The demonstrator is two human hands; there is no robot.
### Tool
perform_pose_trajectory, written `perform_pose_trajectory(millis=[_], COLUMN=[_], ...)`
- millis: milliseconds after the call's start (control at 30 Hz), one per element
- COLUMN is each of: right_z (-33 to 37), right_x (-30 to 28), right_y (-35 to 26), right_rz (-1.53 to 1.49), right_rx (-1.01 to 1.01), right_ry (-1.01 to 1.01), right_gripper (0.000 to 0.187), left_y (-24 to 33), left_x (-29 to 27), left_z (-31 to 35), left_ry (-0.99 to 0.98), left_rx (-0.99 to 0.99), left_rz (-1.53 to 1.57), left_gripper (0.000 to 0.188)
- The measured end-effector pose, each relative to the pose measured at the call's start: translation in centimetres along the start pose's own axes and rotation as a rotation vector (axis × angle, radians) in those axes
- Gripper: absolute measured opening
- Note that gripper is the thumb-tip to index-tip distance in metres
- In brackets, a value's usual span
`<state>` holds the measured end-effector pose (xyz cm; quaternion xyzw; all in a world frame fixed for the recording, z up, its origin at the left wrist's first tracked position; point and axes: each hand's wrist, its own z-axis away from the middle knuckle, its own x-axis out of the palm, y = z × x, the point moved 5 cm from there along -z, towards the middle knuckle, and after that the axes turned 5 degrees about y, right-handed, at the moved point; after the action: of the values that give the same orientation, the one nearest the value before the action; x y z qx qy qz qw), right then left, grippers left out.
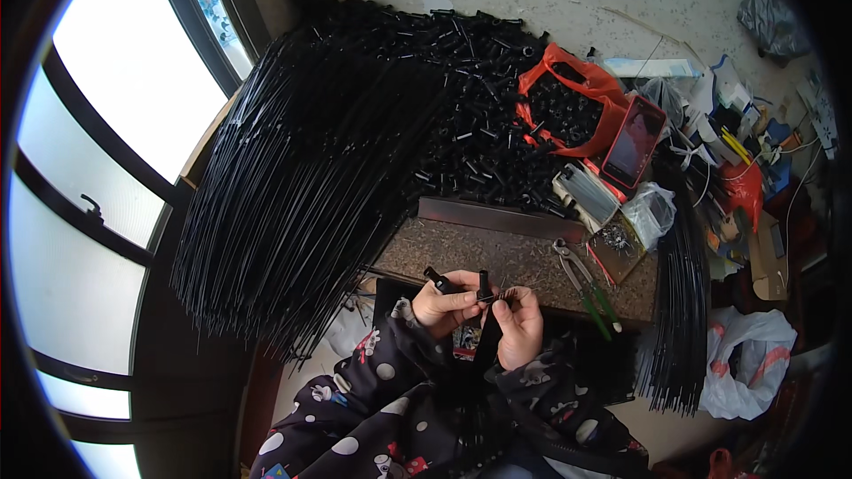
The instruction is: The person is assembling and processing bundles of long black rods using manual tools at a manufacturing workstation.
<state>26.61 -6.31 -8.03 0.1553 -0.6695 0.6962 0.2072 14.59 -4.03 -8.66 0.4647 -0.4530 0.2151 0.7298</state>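
Note:
Close to the near edge of the worktable, my left hand [444, 308] is closed around small black plastic tube pieces. One black tube piece [484, 283] stands upright at its fingertips, and another tube piece [435, 278] sticks out past the knuckles. Beside it, my right hand [520, 330] pinches several thin dark pins [508, 294] between thumb and fingers. The fingertips of both hands almost meet at the upright piece. Whether the pins touch it cannot be made out.
Long black rods [284, 177] hang in a thick bundle over the left edge. Loose black tube pieces [479, 155] heap at the back, beside a red plastic bag [611, 80]. A phone [634, 142], green-handled pincers [581, 284] and another rod bundle [679, 319] are at right.

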Motion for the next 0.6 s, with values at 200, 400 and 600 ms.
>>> perform_pose_trajectory(millis=[200,400,600], right_z=[-0.1,-0.15,-0.54], right_x=[0.08,-0.06,-0.45], right_y=[0.29,0.42,0.54], right_rz=[0.011,0.0,0.008], right_rx=[0.002,0.017,-0.025], right_ry=[-0.007,-0.026,-0.004], right_gripper=[0.018,0.018,0.019], left_y=[0.27,0.28,0.38], left_x=[-0.46,-0.71,-0.02], left_z=[0.35,-0.06,-0.54], left_ry=[-0.024,-0.004,-0.057], left_rx=[0.043,0.019,0.077], left_rz=[-0.13,-0.08,-0.161], left_gripper=[0.024,0.024,0.023])
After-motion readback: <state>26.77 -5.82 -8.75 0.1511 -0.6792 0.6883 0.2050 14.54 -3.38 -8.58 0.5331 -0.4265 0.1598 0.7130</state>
